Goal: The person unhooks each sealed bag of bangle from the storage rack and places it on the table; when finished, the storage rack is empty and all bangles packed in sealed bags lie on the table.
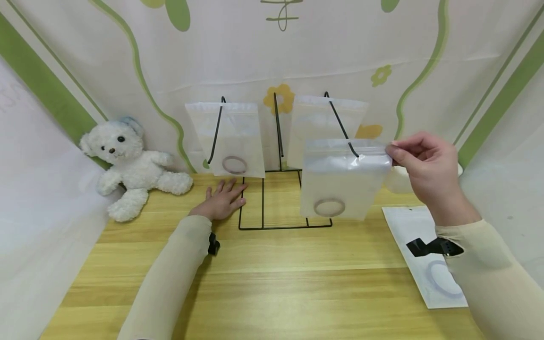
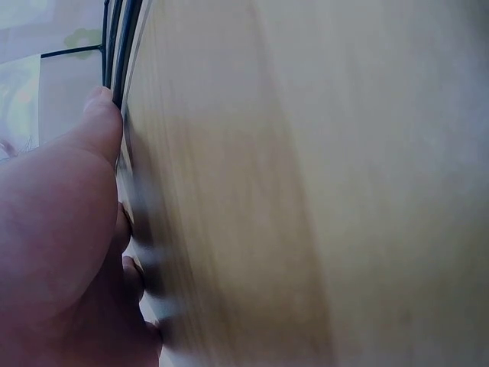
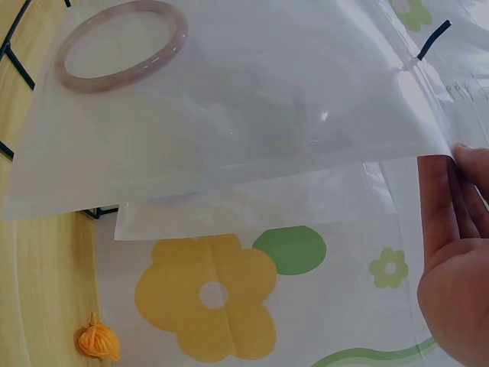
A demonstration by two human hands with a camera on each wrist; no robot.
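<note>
My right hand [image 1: 429, 174] pinches the top corner of a translucent zip bag [image 1: 340, 177] between thumb and fingers. A pinkish bangle [image 3: 114, 82] lies low inside this bag. The tip of a black wire prong pokes out through the bag near its top seal. That prong belongs to a black wire rack [image 1: 284, 228] standing on the table. My left hand [image 1: 218, 200] rests flat on the wood with fingers spread, fingertips at the left side of the rack's base. In the left wrist view its thumb lies against the black wire.
Another bangle bag [image 1: 246, 132] hangs on the left prong, and one more bag [image 1: 314, 118] hangs farther back on the right prong. A flat bag [image 1: 403, 224] lies at the right. A white teddy bear [image 1: 140, 167] sits left; an orange yarn ball [image 3: 99, 340] shows too.
</note>
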